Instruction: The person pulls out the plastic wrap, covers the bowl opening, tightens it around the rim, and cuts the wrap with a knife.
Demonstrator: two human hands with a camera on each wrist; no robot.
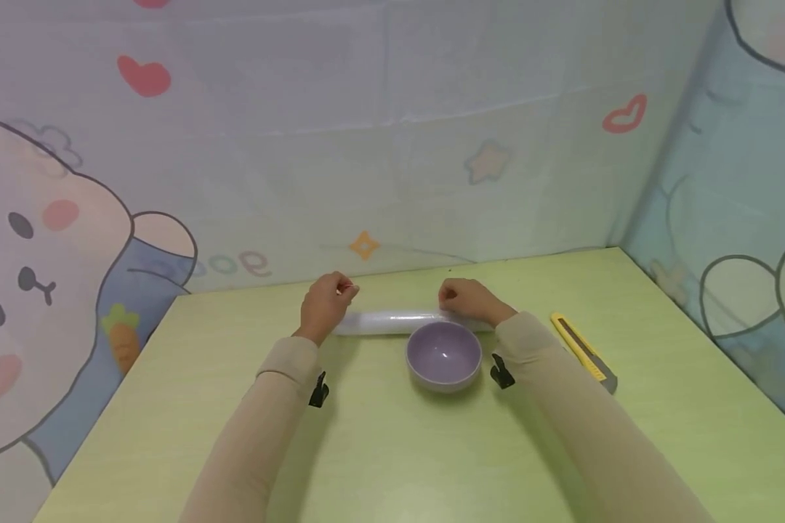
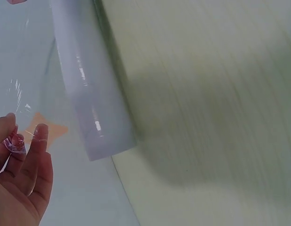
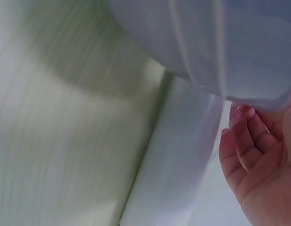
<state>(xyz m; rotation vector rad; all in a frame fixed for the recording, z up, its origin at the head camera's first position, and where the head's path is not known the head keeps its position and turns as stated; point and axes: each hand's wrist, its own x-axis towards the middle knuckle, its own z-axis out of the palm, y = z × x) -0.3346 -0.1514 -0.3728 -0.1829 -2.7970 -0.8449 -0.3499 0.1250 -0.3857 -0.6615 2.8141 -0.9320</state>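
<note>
A roll of clear plastic wrap point(image 1: 386, 322) lies crosswise on the table, just behind a purple bowl point(image 1: 443, 354). My left hand point(image 1: 325, 309) is raised at the roll's left end, thumb and forefinger pinching the loose film point(image 2: 18, 96), which shines faintly in the left wrist view. At the other side, my right hand point(image 1: 474, 299) is held above the roll behind the bowl. Its fingertips point(image 3: 239, 115) pinch the film too, seen in the right wrist view. Between the hands, the film is almost invisible in the head view. The bowl's outer side point(image 3: 197, 47) hangs large across the right wrist view.
A yellow and grey utility knife point(image 1: 582, 352) lies to the right of my right forearm. The pale wooden table point(image 1: 379, 450) ends at a printed cloth wall point(image 1: 399, 181) behind the roll. Another cloth wall point(image 1: 746, 218) stands at the right.
</note>
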